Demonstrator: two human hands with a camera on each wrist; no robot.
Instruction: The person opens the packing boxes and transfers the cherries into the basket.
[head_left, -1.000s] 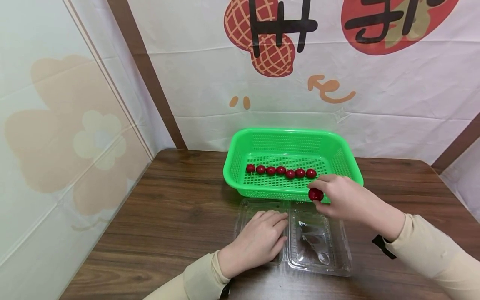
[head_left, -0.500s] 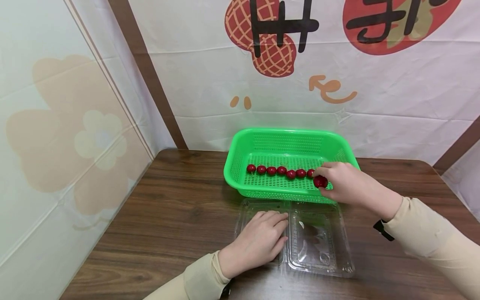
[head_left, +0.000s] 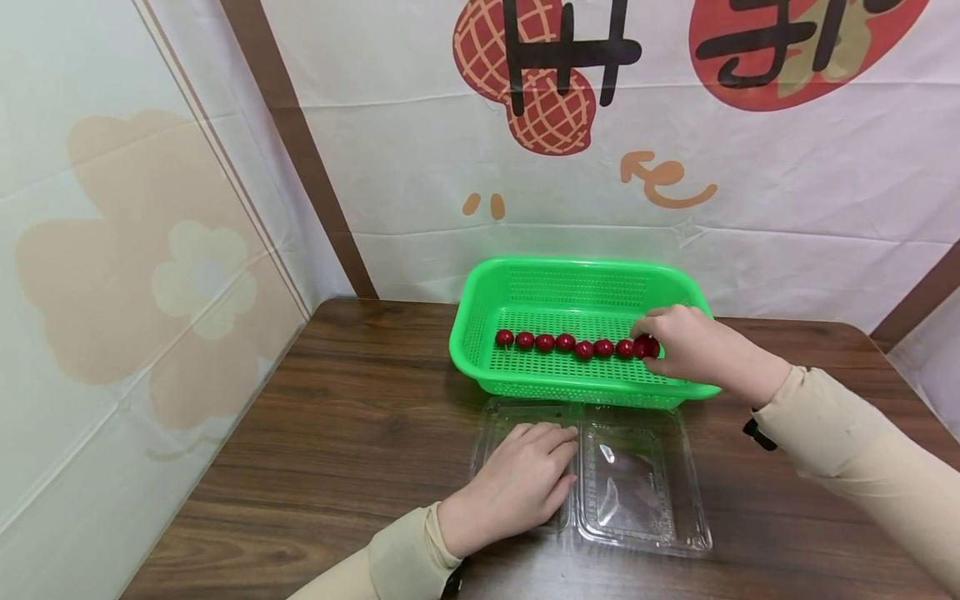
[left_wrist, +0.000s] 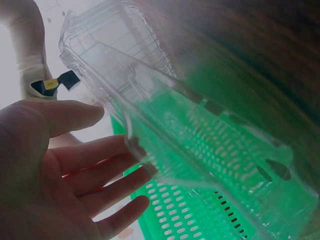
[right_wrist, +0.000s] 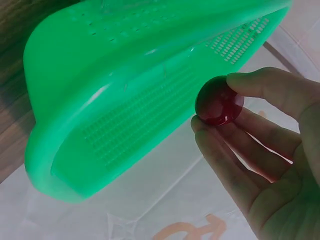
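My right hand (head_left: 690, 346) pinches a dark red cherry (right_wrist: 219, 101) between thumb and fingertips, inside the right part of the green basket (head_left: 577, 389). It is held at the right end of a row of several cherries (head_left: 565, 342) on the basket's perforated floor. In front of the basket lies an opened clear plastic clamshell box (head_left: 630, 483). My left hand (head_left: 513, 483) rests on the box's left half, fingers extended and partly covering it. Seen from the left wrist, the fingertips (left_wrist: 142, 172) touch the clear plastic edge.
The brown wooden table (head_left: 330, 467) bears both containers. Behind it hangs a white printed cloth (head_left: 405, 167), close to the basket's back rim. Another pale cloth wall (head_left: 97, 375) with a flower print stands at the left.
The right hand has carried the cherry from above the basket's front rim back and slightly right, to the row's right end. The left hand stays in place.
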